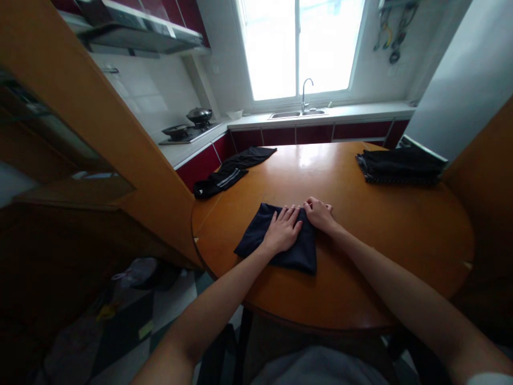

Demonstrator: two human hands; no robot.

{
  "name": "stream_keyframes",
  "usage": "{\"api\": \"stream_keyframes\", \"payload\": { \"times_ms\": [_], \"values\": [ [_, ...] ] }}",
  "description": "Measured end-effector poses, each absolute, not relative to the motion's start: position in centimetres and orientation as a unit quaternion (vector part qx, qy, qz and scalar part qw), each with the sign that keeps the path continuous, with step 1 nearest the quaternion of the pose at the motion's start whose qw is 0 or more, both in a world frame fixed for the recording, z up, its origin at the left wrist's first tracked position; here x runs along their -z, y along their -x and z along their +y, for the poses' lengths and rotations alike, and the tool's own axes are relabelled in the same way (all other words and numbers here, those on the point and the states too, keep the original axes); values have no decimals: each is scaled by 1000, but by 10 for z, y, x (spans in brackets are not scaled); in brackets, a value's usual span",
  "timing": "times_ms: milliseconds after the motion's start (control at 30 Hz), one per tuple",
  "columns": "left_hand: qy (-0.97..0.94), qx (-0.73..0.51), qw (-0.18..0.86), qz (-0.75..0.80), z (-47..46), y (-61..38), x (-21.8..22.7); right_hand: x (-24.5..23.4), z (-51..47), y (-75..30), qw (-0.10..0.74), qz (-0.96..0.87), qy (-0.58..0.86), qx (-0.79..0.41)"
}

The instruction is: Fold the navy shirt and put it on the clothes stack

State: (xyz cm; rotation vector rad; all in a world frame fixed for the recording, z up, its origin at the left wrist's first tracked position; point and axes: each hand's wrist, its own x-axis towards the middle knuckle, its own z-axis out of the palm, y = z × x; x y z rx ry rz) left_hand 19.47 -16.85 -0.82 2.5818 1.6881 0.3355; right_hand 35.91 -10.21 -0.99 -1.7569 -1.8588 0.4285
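A dark navy garment (294, 259), folded into a flat bundle, lies near the front of the wooden table. Pressed flat on its upper middle is my left hand (281, 231), open with the fingers spread. My right hand (318, 214) is at the far right corner of the bundle, its fingers curled and closed on the cloth's edge. The fingertips of the two hands are close together. What kind of garment it is, I cannot tell.
Black clothing with pale stripes (230, 174) lies loose along the table's far left edge. A stack of folded dark clothes (403, 167) sits at the far right of the round table (360, 289). Beyond are a sink (298, 113) and a stove with pans (188, 133).
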Motion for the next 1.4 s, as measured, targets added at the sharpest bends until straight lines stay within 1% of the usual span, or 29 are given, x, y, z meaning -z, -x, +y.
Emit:
{"api": "stream_keyframes", "payload": {
  "times_ms": [200,300,400,467,800,1033,1133,1233,1300,1333,1400],
  "values": [
    [-819,-106,1,564,-170,-194,8,10,-106,-358,238,-687,673,-134],
    [-778,-105,-8,619,-165,-183,6,10,-106,-357,238,-693,665,-142],
    [-717,-90,18,691,-158,-165,5,10,-107,-358,247,-694,659,-153],
    [-696,-82,40,712,-156,-156,5,11,-106,-359,256,-690,659,-154],
    [-693,-73,32,716,-155,-152,9,16,-103,-362,316,-647,667,-192],
    [-697,-71,24,713,-155,-152,9,18,-105,-366,277,-647,697,-136],
    [-696,-71,23,714,-155,-153,9,14,-111,-366,283,-645,700,-117],
    [-695,-71,19,715,-155,-154,9,5,-122,-362,331,-662,669,-72],
    [-696,-71,15,714,-155,-154,9,-2,-135,-352,353,-709,609,-45],
    [-697,-71,13,714,-155,-154,9,-4,-144,-345,349,-740,574,-39],
    [-698,-70,6,713,-155,-154,9,-3,-162,-329,314,-797,515,-41]
  ]
}}
